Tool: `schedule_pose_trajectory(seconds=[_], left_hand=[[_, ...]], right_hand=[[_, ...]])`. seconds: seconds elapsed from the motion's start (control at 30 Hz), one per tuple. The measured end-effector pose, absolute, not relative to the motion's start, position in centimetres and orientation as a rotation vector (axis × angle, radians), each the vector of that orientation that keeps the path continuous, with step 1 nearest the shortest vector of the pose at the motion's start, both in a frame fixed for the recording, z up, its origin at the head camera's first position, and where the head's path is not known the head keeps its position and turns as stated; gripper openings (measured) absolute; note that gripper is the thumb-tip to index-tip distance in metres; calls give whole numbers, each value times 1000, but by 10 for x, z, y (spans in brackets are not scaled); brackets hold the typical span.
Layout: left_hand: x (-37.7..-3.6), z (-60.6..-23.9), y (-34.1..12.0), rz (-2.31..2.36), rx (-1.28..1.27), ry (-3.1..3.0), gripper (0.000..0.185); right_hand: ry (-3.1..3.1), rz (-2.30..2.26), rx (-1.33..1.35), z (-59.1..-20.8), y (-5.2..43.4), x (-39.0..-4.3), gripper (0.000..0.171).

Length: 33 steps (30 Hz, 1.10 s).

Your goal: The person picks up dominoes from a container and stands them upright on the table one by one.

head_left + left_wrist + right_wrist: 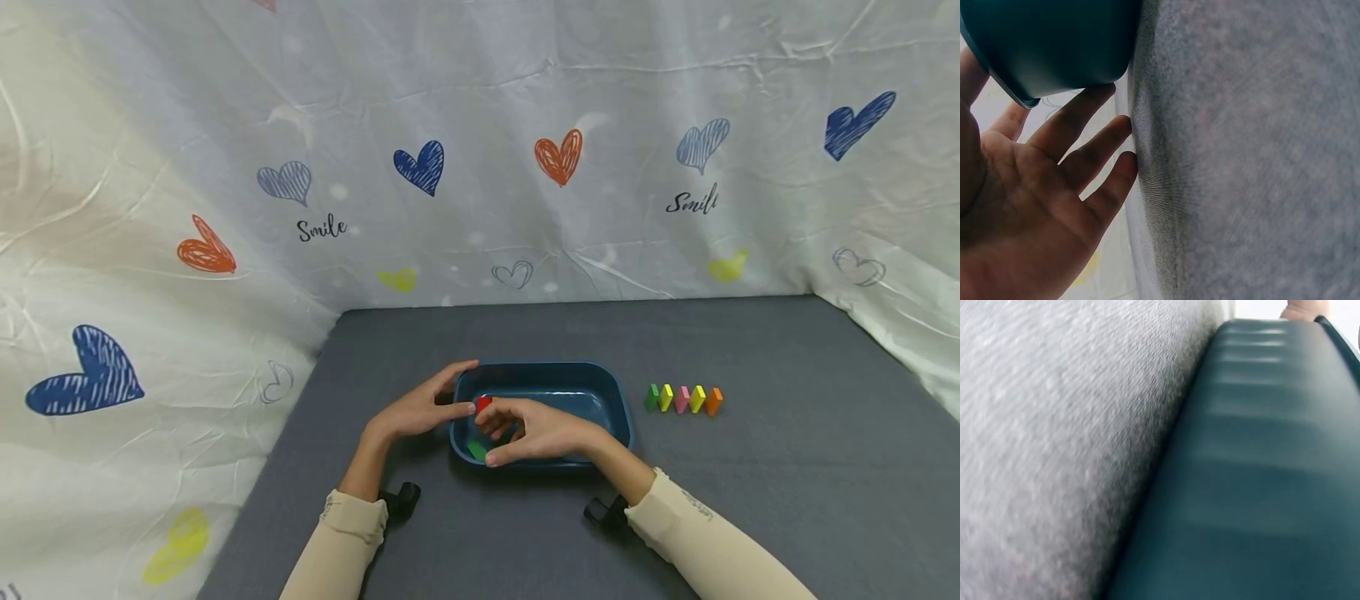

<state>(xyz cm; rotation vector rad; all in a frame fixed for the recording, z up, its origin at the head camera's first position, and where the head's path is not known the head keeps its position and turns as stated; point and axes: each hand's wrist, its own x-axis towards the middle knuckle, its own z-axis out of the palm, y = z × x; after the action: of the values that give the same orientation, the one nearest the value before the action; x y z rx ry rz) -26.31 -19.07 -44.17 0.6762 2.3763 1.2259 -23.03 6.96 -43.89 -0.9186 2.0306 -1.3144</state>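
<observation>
A dark blue plastic tub (551,372) stands on the grey cloth. At its left end is my left hand (420,407), fingers spread along the outer wall and thumb reaching over the rim; the left wrist view shows a fingertip against the tub (1054,50). Over the tub's left part hangs my right hand (543,429), fingers loosely bent, with a gap between thumb and fingertips. Inside the tub, a red block (483,403) shows beside the right fingers and a green block (477,450) lies near the front left corner. The right hand covers part of the inside.
Right of the tub, several small coloured blocks stand upright in a row, among them a pink block (681,400) and an orange block (714,402). A white sheet with printed hearts (480,100) hangs behind the table and along its left side.
</observation>
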Motion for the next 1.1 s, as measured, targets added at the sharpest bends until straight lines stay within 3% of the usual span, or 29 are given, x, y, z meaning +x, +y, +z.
schedule_pose_trajectory(seconds=[1.1], left_hand=[[-263, -442, -191, 1240, 684, 2356, 72]], right_hand=[[1995, -1200, -895, -439, 54, -225, 63]])
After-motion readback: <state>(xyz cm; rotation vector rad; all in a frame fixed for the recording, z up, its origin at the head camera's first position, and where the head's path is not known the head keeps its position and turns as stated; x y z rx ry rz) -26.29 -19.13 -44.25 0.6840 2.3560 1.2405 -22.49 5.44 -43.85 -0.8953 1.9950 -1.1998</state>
